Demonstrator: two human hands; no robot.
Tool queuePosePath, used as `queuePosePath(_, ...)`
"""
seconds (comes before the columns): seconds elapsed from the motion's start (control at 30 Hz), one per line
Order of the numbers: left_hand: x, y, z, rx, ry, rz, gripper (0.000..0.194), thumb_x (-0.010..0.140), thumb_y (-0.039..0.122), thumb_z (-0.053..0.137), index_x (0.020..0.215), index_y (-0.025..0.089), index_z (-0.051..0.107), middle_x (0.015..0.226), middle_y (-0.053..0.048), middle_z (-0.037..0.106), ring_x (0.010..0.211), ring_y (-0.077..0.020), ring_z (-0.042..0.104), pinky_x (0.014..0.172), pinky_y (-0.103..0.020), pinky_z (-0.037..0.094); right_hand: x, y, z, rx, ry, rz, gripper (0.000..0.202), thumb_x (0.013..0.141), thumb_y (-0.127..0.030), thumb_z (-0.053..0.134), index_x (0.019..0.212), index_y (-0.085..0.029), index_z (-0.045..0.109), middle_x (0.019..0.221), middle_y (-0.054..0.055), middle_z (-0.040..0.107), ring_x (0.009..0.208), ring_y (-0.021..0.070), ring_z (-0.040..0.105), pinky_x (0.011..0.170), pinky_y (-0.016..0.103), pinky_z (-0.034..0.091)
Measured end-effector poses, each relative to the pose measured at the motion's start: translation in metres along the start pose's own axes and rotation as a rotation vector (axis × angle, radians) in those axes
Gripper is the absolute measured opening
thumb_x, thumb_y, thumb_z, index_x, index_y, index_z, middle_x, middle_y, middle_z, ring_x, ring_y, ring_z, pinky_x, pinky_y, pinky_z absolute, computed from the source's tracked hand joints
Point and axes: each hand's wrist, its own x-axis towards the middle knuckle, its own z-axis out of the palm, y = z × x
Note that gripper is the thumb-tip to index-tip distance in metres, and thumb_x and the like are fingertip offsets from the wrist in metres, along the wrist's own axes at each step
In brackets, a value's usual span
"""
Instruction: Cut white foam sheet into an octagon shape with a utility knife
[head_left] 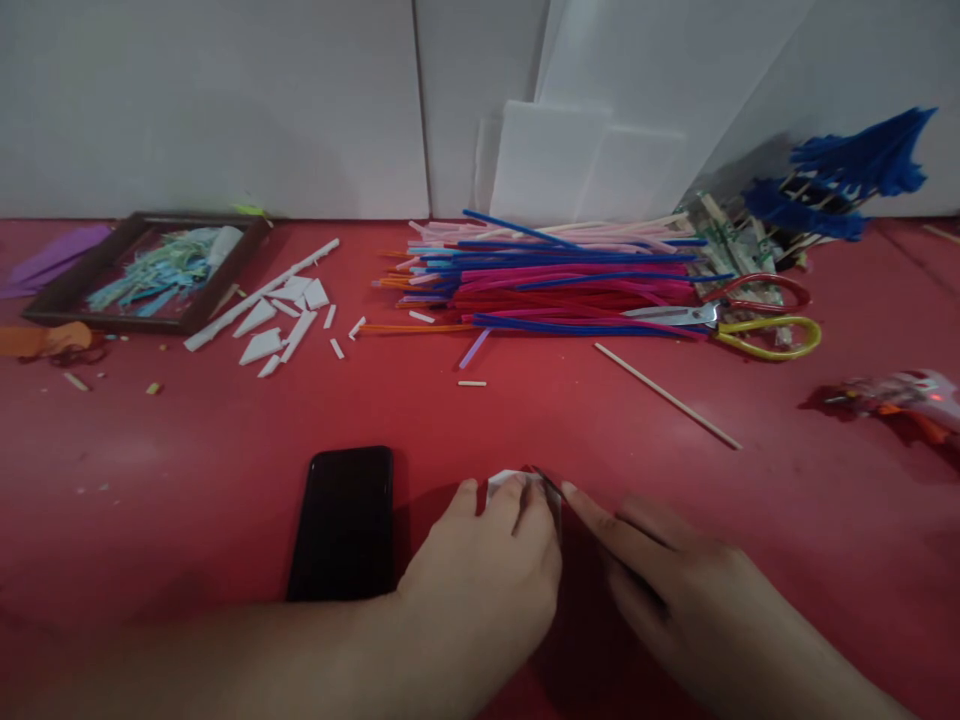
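Note:
My left hand (pixel 491 565) presses its fingertips down on a small white piece of board (pixel 504 477), holding it against the red table. Most of that piece is hidden under the fingers. At its upper right corner is the tip of a thin dark craft knife blade (pixel 550 482). My right hand (pixel 660 575) grips this blade, with the index finger stretched along it; the rest of the knife is hidden in the hand. A black phone (pixel 345 525) lies just left of my left hand.
White board scraps (pixel 260 346) lie at the back left, near a brown frame (pixel 161 324) with shredded paper. Pipe cleaners (pixel 570 285) are piled at the back under scissors (pixel 761 335). A wooden stick (pixel 667 395) and a glue gun (pixel 892 390) are to the right.

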Motion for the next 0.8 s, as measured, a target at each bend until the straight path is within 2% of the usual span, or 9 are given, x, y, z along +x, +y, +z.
queuePosePath(0.13,0.001,0.0,0.001,-0.01,-0.018,-0.016,0.03,0.089,0.019,0.057,0.116,0.012,0.069,0.118,-0.01,0.071,0.106,-0.0251,0.065,0.075,-0.038,0.058,-0.001,-0.001,-0.001,-0.013,0.0,-0.017,0.05,0.086,-0.008,0.035,0.127,-0.012,0.063,0.073,0.004,0.064,0.046,0.011,0.058,0.04,0.02,0.048)
queuePosePath(0.3,0.006,-0.004,-0.003,-0.069,-0.15,0.047,0.028,0.091,0.019,0.059,0.117,0.017,0.069,0.116,-0.009,0.071,0.107,-0.0254,0.064,0.078,-0.038,0.056,0.0,0.0,-0.001,0.017,-0.033,-0.005,0.051,0.084,-0.008,0.037,0.129,-0.014,0.062,0.075,0.005,0.065,0.048,0.012,0.059,0.046,0.022,0.052)
queuePosePath(0.4,0.007,-0.005,-0.006,-0.092,-0.201,0.039,0.027,0.092,0.019,0.058,0.117,0.018,0.069,0.116,-0.008,0.07,0.106,-0.0245,0.064,0.081,-0.039,0.056,0.002,0.0,0.0,0.025,-0.038,-0.003,0.052,0.085,-0.009,0.037,0.13,-0.015,0.062,0.076,0.005,0.065,0.049,0.0125,0.06,0.048,0.024,0.054)
queuePosePath(0.57,0.004,-0.004,-0.003,-0.043,-0.114,0.005,0.029,0.092,0.019,0.056,0.119,0.016,0.067,0.119,-0.009,0.07,0.107,-0.0255,0.063,0.086,-0.047,0.056,-0.01,0.001,-0.001,0.052,-0.074,0.011,0.05,0.088,-0.009,0.036,0.134,-0.011,0.058,0.078,0.005,0.065,0.05,0.0117,0.061,0.045,0.022,0.053)
queuePosePath(0.67,0.003,-0.003,-0.001,-0.03,-0.071,0.006,0.029,0.091,0.018,0.057,0.119,0.014,0.067,0.12,-0.008,0.069,0.105,-0.0249,0.064,0.085,-0.047,0.057,-0.028,0.003,0.0,0.082,-0.095,0.055,0.051,0.091,-0.011,0.037,0.14,-0.017,0.053,0.079,0.004,0.064,0.058,0.0126,0.065,0.052,0.022,0.055)
queuePosePath(0.8,0.003,-0.004,-0.001,-0.022,-0.076,0.017,0.032,0.091,0.018,0.059,0.122,0.011,0.064,0.119,-0.009,0.069,0.105,-0.0245,0.064,0.089,-0.045,0.055,-0.045,0.005,0.002,0.129,-0.097,0.116,0.051,0.093,-0.012,0.037,0.142,-0.022,0.05,0.085,0.004,0.066,0.067,0.0141,0.068,0.057,0.023,0.057)
